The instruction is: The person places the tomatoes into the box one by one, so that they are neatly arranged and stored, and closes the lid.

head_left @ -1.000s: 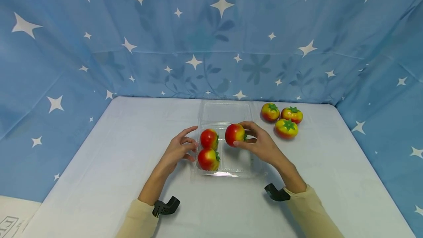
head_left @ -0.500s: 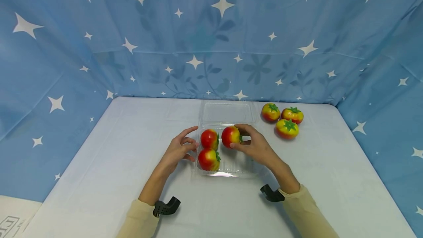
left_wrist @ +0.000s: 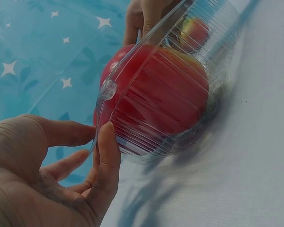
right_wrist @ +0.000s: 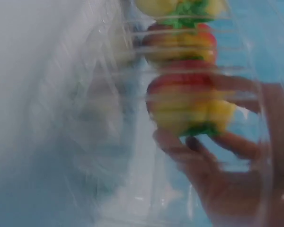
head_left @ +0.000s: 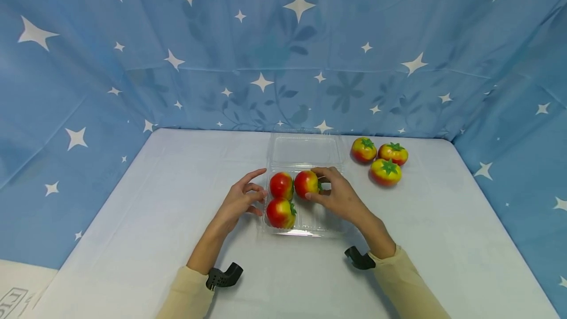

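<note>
A clear plastic clamshell box (head_left: pixel 316 233) lies with its lid (head_left: pixel 305 150) folded back on the white table. Two red-and-yellow tomatoes, a rear one (head_left: pixel 281 185) and a front one (head_left: pixel 280 213), sit along its left side. My left hand (head_left: pixel 240 201) pinches the box's left rim between thumb and fingers, seen close in the left wrist view (left_wrist: pixel 61 175). My right hand (head_left: pixel 341 195) holds another tomato (head_left: pixel 306 184) by its green-leaf end, over the box's back part, right beside the rear left tomato. Motion blurs the right wrist view, where the held tomato (right_wrist: pixel 184 101) shows through the plastic wall.
Three more tomatoes, at the left (head_left: pixel 363 150), right (head_left: pixel 393 153) and front (head_left: pixel 386 172) of a cluster, rest at the table's back right. A blue star-patterned curtain (head_left: pixel 266 53) closes off the back and sides. Something white with printing (head_left: pixel 17 294) shows at lower left.
My right hand has moved left and slightly down with its tomato, bringing it close to the rear left one. The left hand stays at the box rim.
</note>
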Demonstrator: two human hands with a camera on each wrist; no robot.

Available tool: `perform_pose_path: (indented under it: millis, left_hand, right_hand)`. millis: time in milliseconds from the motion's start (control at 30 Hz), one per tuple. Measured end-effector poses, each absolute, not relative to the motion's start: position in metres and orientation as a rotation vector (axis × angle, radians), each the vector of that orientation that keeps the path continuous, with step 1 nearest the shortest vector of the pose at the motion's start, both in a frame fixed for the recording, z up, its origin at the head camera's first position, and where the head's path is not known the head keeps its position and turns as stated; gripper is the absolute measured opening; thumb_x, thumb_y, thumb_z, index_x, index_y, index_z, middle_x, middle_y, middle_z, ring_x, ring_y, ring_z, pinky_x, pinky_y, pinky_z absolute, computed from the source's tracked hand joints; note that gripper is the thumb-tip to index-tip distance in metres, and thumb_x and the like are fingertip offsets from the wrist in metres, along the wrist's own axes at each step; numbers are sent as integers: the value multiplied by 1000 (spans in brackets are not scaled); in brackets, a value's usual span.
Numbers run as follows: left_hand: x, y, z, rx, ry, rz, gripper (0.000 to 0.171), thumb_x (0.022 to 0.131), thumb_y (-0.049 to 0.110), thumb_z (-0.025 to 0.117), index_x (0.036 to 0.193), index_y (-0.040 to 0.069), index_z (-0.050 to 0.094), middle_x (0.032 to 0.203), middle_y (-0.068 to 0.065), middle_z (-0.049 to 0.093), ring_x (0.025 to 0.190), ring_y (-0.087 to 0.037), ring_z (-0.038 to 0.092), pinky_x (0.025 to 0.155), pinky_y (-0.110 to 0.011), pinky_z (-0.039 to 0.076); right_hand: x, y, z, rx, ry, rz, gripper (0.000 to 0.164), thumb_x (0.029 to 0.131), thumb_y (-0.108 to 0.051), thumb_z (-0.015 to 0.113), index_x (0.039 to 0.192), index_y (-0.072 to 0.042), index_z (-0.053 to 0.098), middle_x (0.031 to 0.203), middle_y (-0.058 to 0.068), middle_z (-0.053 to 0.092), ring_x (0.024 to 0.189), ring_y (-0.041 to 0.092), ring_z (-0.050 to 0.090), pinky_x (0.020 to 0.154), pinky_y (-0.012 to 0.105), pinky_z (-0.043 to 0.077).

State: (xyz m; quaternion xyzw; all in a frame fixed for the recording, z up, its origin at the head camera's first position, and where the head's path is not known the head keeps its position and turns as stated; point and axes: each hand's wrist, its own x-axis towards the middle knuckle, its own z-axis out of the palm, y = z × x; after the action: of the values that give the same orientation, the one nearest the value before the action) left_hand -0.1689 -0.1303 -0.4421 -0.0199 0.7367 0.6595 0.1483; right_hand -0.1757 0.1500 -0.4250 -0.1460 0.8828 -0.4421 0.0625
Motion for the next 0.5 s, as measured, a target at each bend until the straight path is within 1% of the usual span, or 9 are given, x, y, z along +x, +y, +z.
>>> perform_pose_path:
  millis: [233,367,500]
  left_hand:
    - [-168,-131,-442,-59,2122,1892,62,98,11,66,155,25,49,101,-7,62,83,-20,63,61,-28,63]
    - [-168,-130,-441,-60,2116,1894,62,98,11,66,155,27,49,101,-6,62,84,-21,64,61,-28,63]
    - [-168,-129,-441,-48,2115,1892,62,98,11,67,155,26,49,102,-7,63,84,-22,64,62,-28,63]
  right_hand:
    - [-176,145,-429,-438,2703,-1245,66,92,-19,80,149,-2,51,133,19,57,123,35,61,105,52,57]
    - [-175,143,-429,-414,2738,-1196,69,92,-21,80,151,-4,48,136,17,58,121,32,61,103,49,59]
    - [-173,142,-429,-407,2763,-1185,68,91,-21,80,150,-6,49,138,17,59,119,31,62,102,48,60]
